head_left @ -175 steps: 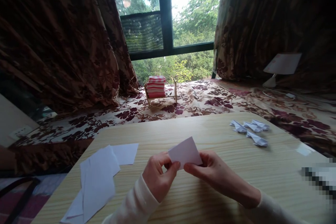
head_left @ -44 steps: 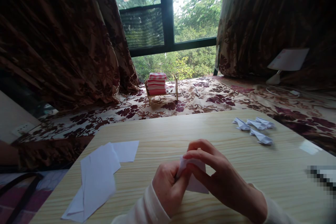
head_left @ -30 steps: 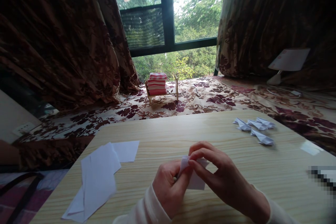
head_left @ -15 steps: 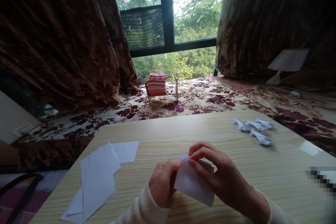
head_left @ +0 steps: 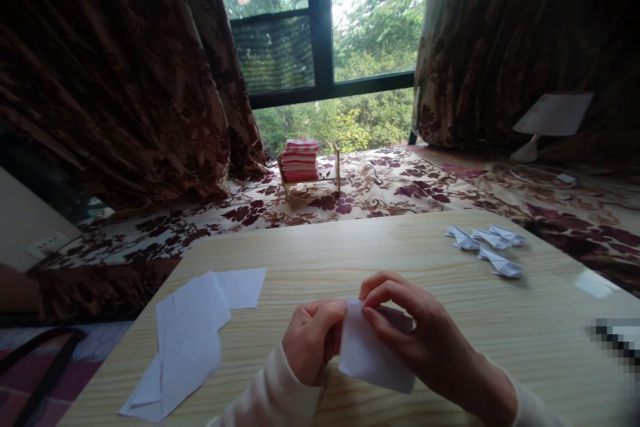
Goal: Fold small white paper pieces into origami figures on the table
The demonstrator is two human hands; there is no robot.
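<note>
Both my hands hold a small folded white paper [head_left: 367,357] just above the near middle of a light wooden table [head_left: 320,260]. My left hand [head_left: 313,340] is curled, its fingers pinching the paper's left edge. My right hand [head_left: 417,340] pinches the paper's top edge with bent fingers and lies partly behind it. Cream sleeves cover both wrists.
Several loose white sheets [head_left: 187,337] lie on the table at the left. Folded paper shapes [head_left: 487,247] sit at the far right. A pixelated patch [head_left: 617,340] is at the right edge. Beyond the table lie a floral cloth, a small wooden rack with a striped stack [head_left: 300,160], curtains and a window.
Over the last second the folded paper has been turned and opened downward, so a larger flat face now shows toward me. Both hands have kept their hold and barely shifted.
</note>
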